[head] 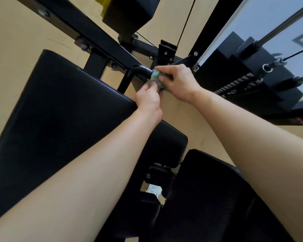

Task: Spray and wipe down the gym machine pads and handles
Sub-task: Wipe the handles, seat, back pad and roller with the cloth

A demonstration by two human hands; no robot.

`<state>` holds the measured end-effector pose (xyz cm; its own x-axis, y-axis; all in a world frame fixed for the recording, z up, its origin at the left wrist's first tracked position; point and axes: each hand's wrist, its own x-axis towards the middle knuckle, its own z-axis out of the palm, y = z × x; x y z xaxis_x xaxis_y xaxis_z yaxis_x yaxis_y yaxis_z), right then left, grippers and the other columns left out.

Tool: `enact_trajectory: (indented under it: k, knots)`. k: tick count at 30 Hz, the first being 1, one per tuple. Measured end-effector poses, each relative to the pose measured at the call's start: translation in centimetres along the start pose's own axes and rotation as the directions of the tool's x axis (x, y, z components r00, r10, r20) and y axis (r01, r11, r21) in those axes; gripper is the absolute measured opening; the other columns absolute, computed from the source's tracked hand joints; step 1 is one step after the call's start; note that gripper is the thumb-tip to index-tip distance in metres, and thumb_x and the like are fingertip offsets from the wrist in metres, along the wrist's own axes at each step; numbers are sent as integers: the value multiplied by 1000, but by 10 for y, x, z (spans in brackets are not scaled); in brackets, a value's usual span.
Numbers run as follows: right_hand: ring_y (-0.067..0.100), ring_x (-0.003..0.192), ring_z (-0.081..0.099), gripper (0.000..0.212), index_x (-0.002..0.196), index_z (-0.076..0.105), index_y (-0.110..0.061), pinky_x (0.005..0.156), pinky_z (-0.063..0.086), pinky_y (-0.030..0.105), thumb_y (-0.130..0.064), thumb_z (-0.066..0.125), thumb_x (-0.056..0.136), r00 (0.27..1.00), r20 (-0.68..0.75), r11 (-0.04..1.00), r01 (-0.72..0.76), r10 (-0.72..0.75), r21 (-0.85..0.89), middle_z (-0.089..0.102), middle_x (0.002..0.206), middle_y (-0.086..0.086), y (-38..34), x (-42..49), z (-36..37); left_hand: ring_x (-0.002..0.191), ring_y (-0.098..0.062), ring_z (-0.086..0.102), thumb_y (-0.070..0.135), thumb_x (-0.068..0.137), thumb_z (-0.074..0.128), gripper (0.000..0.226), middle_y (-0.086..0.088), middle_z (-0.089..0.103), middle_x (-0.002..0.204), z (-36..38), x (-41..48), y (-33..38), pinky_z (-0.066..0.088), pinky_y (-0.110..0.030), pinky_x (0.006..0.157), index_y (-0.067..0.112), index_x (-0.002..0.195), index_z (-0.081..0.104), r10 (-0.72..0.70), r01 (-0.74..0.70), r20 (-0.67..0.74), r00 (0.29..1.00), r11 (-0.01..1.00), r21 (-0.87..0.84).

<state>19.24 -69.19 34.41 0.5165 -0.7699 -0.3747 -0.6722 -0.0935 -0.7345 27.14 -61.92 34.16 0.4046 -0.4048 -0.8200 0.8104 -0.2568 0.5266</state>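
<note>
Both bare arms reached forward over the black back pad (59, 110) of the gym machine. The left hand (148, 98) and the right hand (179, 82) met just past the far right edge of this pad, and between them they held a small crumpled green cloth (157, 80). The fingers (151, 87) of the left hand pinched the near lower part of the cloth. The fingers of the right hand were curled over its far upper part, clenched on it. The cloth touched a glossy black curved handle bar (138, 69), which came out from the black steel frame (98, 34) just behind the pad.

Near the bottom of the view, to the right, lay the black seat pad (217, 198), apart from the back pad, with a black bracket (157, 175) between them. On the far right stood the weight stack (243, 84) with its chrome guide rods (283, 27). A thin black cable (187, 20) ran up in the far middle. Another black pad (129, 13) with a yellow part beside it was at the far top. The floor (16, 41) was a plain tan colour.
</note>
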Motion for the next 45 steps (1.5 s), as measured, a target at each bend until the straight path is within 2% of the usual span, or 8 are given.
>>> enact_trajectory:
  k: [6,11,15,20,29,35,40,45]
  knots:
    - [16,124,60,36,138,65,-18,110,47,32,-19,63,103,991,91,983,-79,95,-167,67,134,1,20,-10,-27,129,-26,60,14,111,45,26,-15,64,136,-1,4,-20,54,-28,98,8,128,63,-87,78,117,989,994,82]
    - [16,115,64,32,133,68,-21,97,50,29,-20,67,100,965,108,955,-215,241,-203,69,126,1,50,-28,-47,109,-24,67,11,106,57,25,-9,71,112,4,2,-44,55,-39,106,2,127,67,-201,150,133,970,935,320]
    - [15,111,62,32,131,68,-25,95,48,34,-24,69,99,943,114,937,-286,312,-202,67,124,-3,64,-35,-53,93,-20,71,16,97,73,28,-8,72,113,4,1,-50,63,-34,88,9,124,70,-232,195,39,972,889,414]
    - [19,112,64,28,124,70,-28,99,55,44,-22,72,96,957,75,952,-267,280,-150,68,121,-1,60,-34,-47,69,-20,77,15,91,80,24,-13,76,98,4,-3,-41,65,-29,65,2,107,69,-285,292,-71,956,896,336]
    - [14,112,63,38,132,69,-25,100,54,37,-20,74,94,999,41,998,-1,4,-63,69,122,-5,-1,0,-12,87,-20,73,8,97,71,4,-11,71,104,-7,-3,9,65,-29,78,7,96,67,-30,13,-199,979,996,-86]
    - [10,110,58,43,139,63,-25,96,48,27,-25,70,97,998,69,982,1,12,-191,67,129,0,13,-5,-12,92,-19,73,-1,94,71,22,-10,71,106,-2,-4,-5,64,-32,87,4,115,68,42,-33,-155,987,998,59]
    - [14,106,57,42,138,63,-25,86,46,29,-28,70,97,982,107,953,-123,158,-277,66,127,2,45,-27,-32,91,-20,74,2,96,69,14,-10,70,107,7,-5,-36,64,-32,86,10,108,66,-94,103,-63,994,982,157]
    - [25,113,62,48,143,58,-23,92,49,38,-26,71,96,950,111,893,-229,292,-387,64,133,6,66,-43,-45,101,-25,74,6,97,70,23,-12,72,116,14,-4,-58,64,-34,87,10,120,67,-241,203,115,964,940,273]
